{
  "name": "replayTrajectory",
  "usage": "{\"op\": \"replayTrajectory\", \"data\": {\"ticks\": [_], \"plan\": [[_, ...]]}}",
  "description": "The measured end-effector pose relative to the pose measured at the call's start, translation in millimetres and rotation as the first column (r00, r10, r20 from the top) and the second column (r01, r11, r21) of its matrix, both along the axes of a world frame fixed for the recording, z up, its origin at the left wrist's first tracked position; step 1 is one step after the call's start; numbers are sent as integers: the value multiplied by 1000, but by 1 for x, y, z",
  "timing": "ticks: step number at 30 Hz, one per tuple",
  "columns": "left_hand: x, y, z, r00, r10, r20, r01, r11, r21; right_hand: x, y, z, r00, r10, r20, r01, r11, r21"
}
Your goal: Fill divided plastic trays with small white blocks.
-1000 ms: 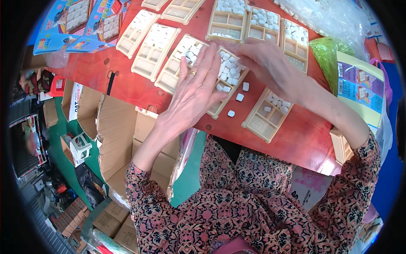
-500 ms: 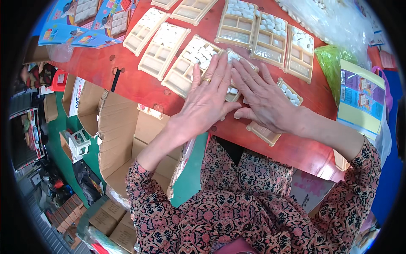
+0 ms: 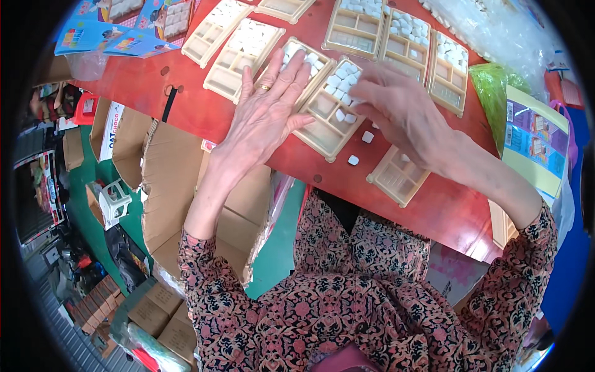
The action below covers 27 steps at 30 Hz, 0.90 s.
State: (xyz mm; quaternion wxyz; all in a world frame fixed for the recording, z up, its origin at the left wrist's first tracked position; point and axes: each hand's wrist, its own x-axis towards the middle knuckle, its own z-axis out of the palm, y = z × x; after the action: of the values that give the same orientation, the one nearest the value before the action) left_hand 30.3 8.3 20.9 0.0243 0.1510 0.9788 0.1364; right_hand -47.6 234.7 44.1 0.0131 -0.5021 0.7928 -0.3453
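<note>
My left hand (image 3: 263, 108), a ring on one finger, lies with fingers stretched over a cream compartment tray (image 3: 314, 82), partly covering its white pieces. Just right of it, a second cream tray (image 3: 320, 135) holds white rounded-square pieces (image 3: 339, 85) in its far section, with two more in a small middle compartment. My right hand (image 3: 406, 115) is at that tray's right side, its fingers bent and smeared by motion; whether they hold a piece is hidden. Two loose white pieces, one nearer (image 3: 353, 160) and one farther (image 3: 367, 137), lie on the red table beside the tray.
Another cream tray (image 3: 396, 180) sits partly under my right forearm. Several part-filled trays (image 3: 406, 53) stand along the far side of the red table (image 3: 242, 144). Blue printed sheets (image 3: 93, 37) lie far left, a clear bag of white pieces (image 3: 489, 31) far right. An open cardboard box (image 3: 170, 180) stands left.
My hands have parted: the left moved left onto the neighbouring tray, the right lifted and moved right. The tray beneath them and two loose pieces now show.
</note>
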Motion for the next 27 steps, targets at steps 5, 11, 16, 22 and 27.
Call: {"op": "replayTrajectory", "data": {"ticks": [5, 11, 16, 22, 27], "plan": [[3, -2, -6, 1000, -15, -5, 15, 1000, -27, 33, 8, -9, 955, 261, -140, -220, 941, 257], [1, -13, -6, 997, 55, -59, -50, 995, 90, 45, 5, -19, 951, 300, -72, -268, 919, 290], [-1, -8, -5, 999, 50, -21, -47, 994, 98, 11, -17, -1, 987, 131, 98, -142, 982, 124], [-2, -3, -9, 999, 31, 20, -31, 999, 20, -59, -69, -13, 987, -77, 142, 94, 988, -122], [1, -3, -10, 999, 47, 18, -47, 998, 38, -66, -81, -29, 988, -60, 144, 75, 992, -101]]}}
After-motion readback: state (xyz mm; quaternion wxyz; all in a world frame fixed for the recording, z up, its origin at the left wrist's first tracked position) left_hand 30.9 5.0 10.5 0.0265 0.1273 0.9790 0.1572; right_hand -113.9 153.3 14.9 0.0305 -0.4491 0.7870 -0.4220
